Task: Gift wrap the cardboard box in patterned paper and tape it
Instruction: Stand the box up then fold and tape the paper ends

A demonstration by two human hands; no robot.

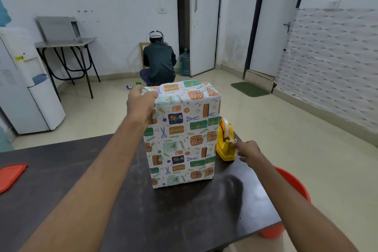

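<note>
The patterned paper (180, 139) is matt and smooth (creased near the top corner). The tape dispenser (225, 147) is glossy yellow plastic; the surface (61, 161) is dark, dull, scuffed; the floor (286, 129) gleams.

left arm: bare, stretched forward and up | left hand (141, 101): fingers curled over the wrapped box's (180, 135) top corner, gripping | right arm: bare, reaching forward, below the left hand | right hand (248, 150): fingers curled, fingertips (235, 145) at the tape dispenser (224, 148); pinch unclear

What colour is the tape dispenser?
Yellow. The tape dispenser, right of the wrapped box, shows best in the head view.
</note>
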